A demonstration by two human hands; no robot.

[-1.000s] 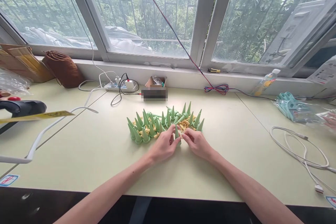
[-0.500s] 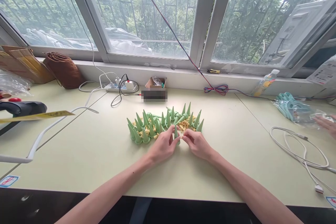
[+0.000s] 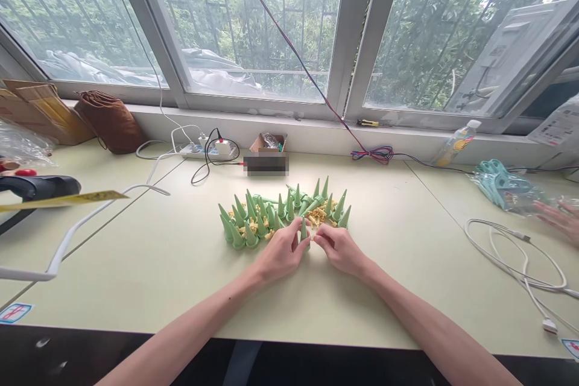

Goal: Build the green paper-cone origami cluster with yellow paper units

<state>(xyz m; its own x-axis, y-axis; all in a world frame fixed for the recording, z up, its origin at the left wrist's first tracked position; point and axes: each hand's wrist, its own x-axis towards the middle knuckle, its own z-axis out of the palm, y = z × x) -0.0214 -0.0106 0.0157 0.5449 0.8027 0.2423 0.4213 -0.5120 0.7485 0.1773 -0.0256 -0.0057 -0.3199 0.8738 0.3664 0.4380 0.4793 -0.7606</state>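
Note:
My left hand [image 3: 281, 250] grips one green cone-shaped spike [image 3: 304, 230] between thumb and fingers, its tip pointing up. Close by on the right, my right hand [image 3: 339, 248] pinches a small pale yellow piece [image 3: 312, 239] beside the spike's lower part; whether the two touch I cannot tell. Beyond my hands stand several more green spikes [image 3: 237, 238], mostly upright on round bases, and a few lie on their sides. Small yellow pieces [image 3: 318, 215] are heaped among them, some hidden by my fingers.
A small open cardboard box [image 3: 268, 143] and a power strip [image 3: 208, 151] are near the window. On the right are white cables [image 3: 520, 259], light-blue items in plastic [image 3: 495, 184], a bottle [image 3: 459, 142] and another person's hand [image 3: 558, 220]. A brown pouch [image 3: 110, 120] stands far left.
My two hands keep almost the same place and grip on the spike and the small piece. At the right edge, the other person's hand has moved slightly left and down.

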